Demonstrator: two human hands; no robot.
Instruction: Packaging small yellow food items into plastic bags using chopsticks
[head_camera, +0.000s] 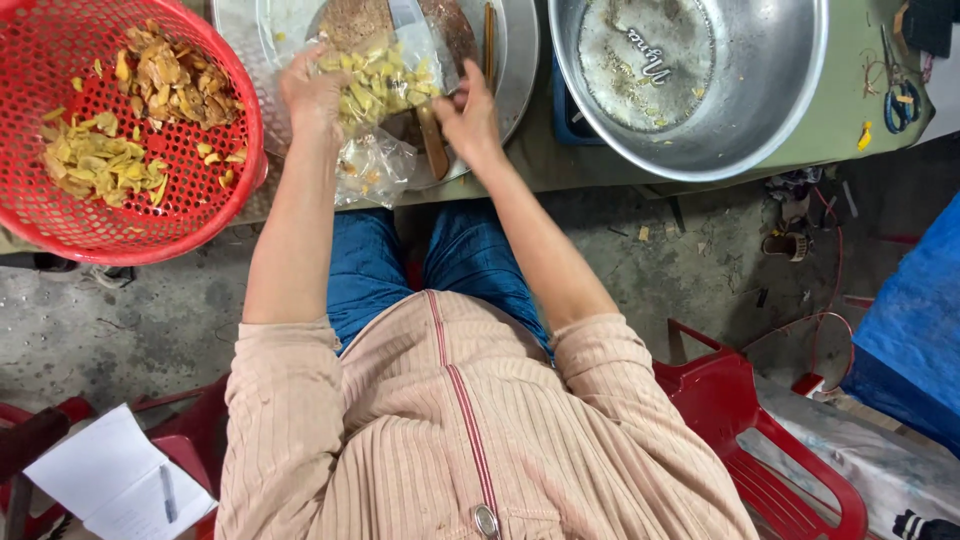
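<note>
My left hand (315, 92) and my right hand (468, 115) grip the two sides of a clear plastic bag (378, 85) filled with pale yellow cut pieces. The bag's lower part hangs over the table's near edge. It rests over a round metal tray (520, 60) that carries a brown wooden board and a knife (428, 120) with a wooden handle, whose blade runs under the bag. The knife lies just left of my right hand.
A red mesh basket (60, 230) at the left holds yellow and brown pieces. A large steel basin (770, 100) stands at the right, with scissors (900, 100) beyond it. Red plastic chairs (760, 430) and a notebook with pen (120, 480) sit near the floor.
</note>
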